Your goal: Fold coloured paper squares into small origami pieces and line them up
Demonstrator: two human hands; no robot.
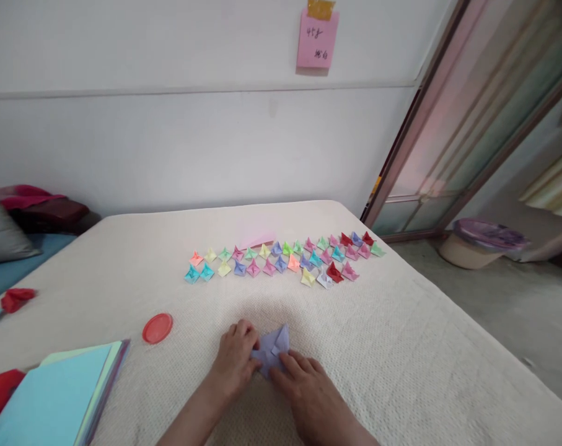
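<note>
A lavender sheet of origami paper (272, 347), folded into a small pointed shape, lies on the cloth-covered table between my two hands. My left hand (237, 353) grips its left corner, fingers curled and thumb at the lower edge. On the right side, my right hand (303, 384) pinches the paper's lower right edge, with the thumb below and the fingers pressed on top. Beyond my hands stand several small folded paper pieces (253, 267) in rows, in pink, blue, green, yellow, orange and red.
A stack of coloured paper (52, 390) lies at the lower left, near a round red lid (157, 328). Red crumpled paper (17, 299) sits by the left edge. A pink note (317, 40) is taped to the white wall. A lined bin (482, 243) stands on the floor.
</note>
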